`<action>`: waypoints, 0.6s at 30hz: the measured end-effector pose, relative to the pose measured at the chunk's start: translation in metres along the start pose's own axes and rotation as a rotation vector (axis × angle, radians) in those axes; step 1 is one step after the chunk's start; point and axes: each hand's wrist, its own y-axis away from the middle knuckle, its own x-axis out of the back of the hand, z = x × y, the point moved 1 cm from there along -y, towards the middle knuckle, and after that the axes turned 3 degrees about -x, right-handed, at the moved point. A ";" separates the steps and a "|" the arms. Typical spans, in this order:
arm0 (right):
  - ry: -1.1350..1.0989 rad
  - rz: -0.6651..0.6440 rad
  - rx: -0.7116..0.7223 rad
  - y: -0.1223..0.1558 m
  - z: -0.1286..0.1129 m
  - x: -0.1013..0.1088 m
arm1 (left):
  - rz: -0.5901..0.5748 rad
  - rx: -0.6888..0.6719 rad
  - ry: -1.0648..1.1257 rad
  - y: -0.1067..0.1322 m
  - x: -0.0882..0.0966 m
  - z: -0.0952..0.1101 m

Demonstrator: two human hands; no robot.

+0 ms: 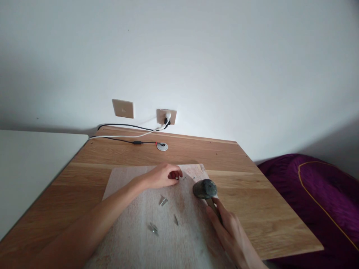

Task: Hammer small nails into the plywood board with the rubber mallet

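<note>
My left hand (pixel 165 175) is low over the far part of a pale wooden board (pixel 134 239), its fingers pinched on a small metal nail (pixel 177 178) whose round head just shows. The nail's lower part is hidden. My right hand (pixel 227 224) grips the handle of a black-headed rubber mallet (pixel 205 189), held to the right of the left hand above the board's right edge. Small thin metal bits (pixel 184 178) show on the board beside the left fingertips. Nearer to me lie several loose metal fasteners (pixel 163 201), and one single fastener (pixel 176 219) sits apart.
The board rests on a wooden desk (pixel 252 201) against a white wall. Black and white cables (pixel 129 135) run along the back to a wall socket (pixel 167 116) and a round cable grommet (pixel 162 147). A white panel (pixel 33 160) borders the left; a purple beanbag-like item (pixel 303 194) is right.
</note>
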 end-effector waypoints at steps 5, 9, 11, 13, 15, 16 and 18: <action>-0.001 -0.010 0.005 -0.001 -0.009 0.001 | 0.006 -0.007 0.004 0.001 0.000 0.003; 0.004 -0.003 0.009 -0.001 -0.011 0.001 | 0.024 -0.006 0.008 0.001 0.001 0.001; -0.002 -0.019 0.018 -0.001 -0.010 0.001 | 0.027 -0.010 0.015 0.001 0.001 0.001; 0.004 -0.018 0.009 -0.001 -0.009 0.002 | 0.022 -0.016 0.016 0.001 0.001 0.000; 0.016 -0.009 0.002 -0.002 -0.008 0.002 | 0.019 -0.015 0.014 0.001 0.000 0.001; 0.018 -0.013 0.003 -0.002 -0.008 0.002 | 0.016 -0.012 0.012 0.001 0.001 0.002; 0.005 -0.015 0.012 -0.002 -0.009 0.002 | 0.016 -0.012 -0.002 0.001 0.003 0.005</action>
